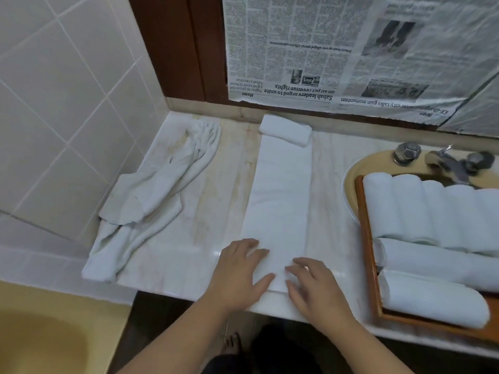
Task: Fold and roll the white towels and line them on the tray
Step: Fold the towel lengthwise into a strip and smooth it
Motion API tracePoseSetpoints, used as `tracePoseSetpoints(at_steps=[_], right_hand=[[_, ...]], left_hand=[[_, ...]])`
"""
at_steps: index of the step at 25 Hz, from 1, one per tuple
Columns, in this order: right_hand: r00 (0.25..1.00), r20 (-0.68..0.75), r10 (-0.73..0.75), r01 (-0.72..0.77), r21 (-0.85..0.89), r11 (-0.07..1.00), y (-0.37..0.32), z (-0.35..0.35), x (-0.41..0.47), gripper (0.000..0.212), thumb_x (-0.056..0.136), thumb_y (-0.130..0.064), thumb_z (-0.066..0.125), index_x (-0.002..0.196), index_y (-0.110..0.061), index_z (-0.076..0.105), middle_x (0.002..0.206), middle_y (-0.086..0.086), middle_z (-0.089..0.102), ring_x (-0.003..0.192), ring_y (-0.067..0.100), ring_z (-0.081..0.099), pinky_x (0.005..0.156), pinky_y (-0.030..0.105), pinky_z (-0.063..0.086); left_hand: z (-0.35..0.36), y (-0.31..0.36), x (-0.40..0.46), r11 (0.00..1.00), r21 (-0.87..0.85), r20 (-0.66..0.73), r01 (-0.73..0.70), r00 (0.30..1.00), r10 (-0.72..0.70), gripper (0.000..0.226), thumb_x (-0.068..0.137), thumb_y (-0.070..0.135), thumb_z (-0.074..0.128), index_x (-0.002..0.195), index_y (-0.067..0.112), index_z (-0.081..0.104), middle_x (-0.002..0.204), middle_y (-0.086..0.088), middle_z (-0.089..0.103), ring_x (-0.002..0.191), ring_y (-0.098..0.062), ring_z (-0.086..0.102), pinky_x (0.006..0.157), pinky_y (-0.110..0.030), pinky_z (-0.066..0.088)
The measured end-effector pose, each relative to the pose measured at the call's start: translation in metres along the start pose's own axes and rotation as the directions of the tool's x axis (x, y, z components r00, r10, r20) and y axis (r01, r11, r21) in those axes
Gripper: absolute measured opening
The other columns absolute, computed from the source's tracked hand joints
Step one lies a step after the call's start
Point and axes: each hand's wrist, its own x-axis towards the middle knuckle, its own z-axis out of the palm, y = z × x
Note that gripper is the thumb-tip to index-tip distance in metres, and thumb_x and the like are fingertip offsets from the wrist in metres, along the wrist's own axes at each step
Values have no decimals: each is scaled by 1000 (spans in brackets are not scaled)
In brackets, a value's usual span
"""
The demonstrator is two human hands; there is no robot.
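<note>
I observe a marble counter [189, 265] with a long folded white towel [280, 201] lying flat at centre. The wooden tray [368, 238], right, holds rolled towels [421, 209]. Left hand [237, 276] and right hand [316, 290] press the towel's near end, fingers spread, grasping nothing.

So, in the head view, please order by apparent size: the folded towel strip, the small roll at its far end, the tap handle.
1. Folded towel strip
2. Small roll
3. Tap handle
</note>
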Motion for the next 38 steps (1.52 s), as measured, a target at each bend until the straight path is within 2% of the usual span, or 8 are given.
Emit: tracePoseSetpoints(at_steps=[7, 15, 23, 27, 30, 34, 36, 38], right_hand=[[995, -37, -94, 88, -146, 985, -8, 17, -46, 37, 101, -39, 56, 125, -16, 74, 129, 5, 68, 120, 24, 61, 106, 40, 49], [980, 21, -196, 196, -217, 956, -5, 10, -65, 34, 101, -40, 62, 128, -21, 71, 120, -2, 69, 107, 23, 63, 97, 38, 51], [989, 5, -145, 144, -150, 978, -17, 6, -64, 32, 103, -35, 51, 113, -19, 77, 107, -5, 72, 96, 19, 64, 85, 36, 54], [998, 40, 58, -55, -62, 997, -30, -7, -50, 29, 106, -38, 47, 121, -26, 69, 102, -11, 66, 94, 14, 58, 84, 34, 52], [971, 90, 223, -221, -30, 975, -33, -12, -37, 24, 107, -33, 50, 128, -32, 61, 104, -10, 61, 101, 13, 54, 90, 30, 48], [963, 200, 181, -160, -120, 980, -32, -9, -25, 30, 101, -18, 58, 124, -37, 61, 116, -12, 54, 106, 15, 52, 87, 26, 49], [957, 191, 218, -202, -98, 974, -38, -13, -20, 17, 97, -30, 64, 111, -39, 61, 112, -16, 55, 100, 11, 55, 80, 25, 51], [970, 134, 203, -194, -80, 978, -37, -14, -21, 26, 85, -30, 77, 108, -35, 65, 109, -9, 62, 95, 14, 60, 76, 29, 52]], left_hand=[[-4, -36, -53, 972, 35, -12, -230, 973, 231, 44, 101, 53, 57, 131, 22, 67, 133, -7, 59, 123, -23, 55, 89, -35, 59], [-14, -55, -67, 892, 61, 59, -447, 894, 444, 37, 104, 43, 61, 132, 19, 64, 116, 0, 60, 99, -21, 57, 72, -36, 56], [-7, -55, -77, 910, -6, -66, -415, 908, 414, 22, 102, 20, 61, 118, 13, 73, 103, 1, 69, 87, -20, 60, 72, -33, 55], [-21, -36, -68, 978, -150, -7, -143, 990, 144, 26, 106, 32, 55, 127, 22, 67, 107, 9, 71, 94, -16, 62, 86, -34, 53], [-24, -29, -60, 974, -224, 16, -35, 999, 39, 22, 105, 29, 55, 126, 30, 62, 111, 13, 62, 91, -10, 60, 82, -24, 47], [-22, -32, -47, 978, -194, 20, -75, 997, 81, 10, 101, 26, 63, 110, 28, 68, 110, 10, 48, 78, -9, 55, 67, -27, 53], [-17, -38, -43, 986, -42, -3, -163, 987, 163, 8, 95, 21, 72, 102, 25, 71, 110, 6, 53, 85, -15, 52, 65, -37, 55], [-15, -45, -42, 950, 127, -29, -285, 956, 291, 25, 79, 11, 82, 99, 23, 72, 115, -1, 59, 92, -25, 55, 69, -40, 53]])
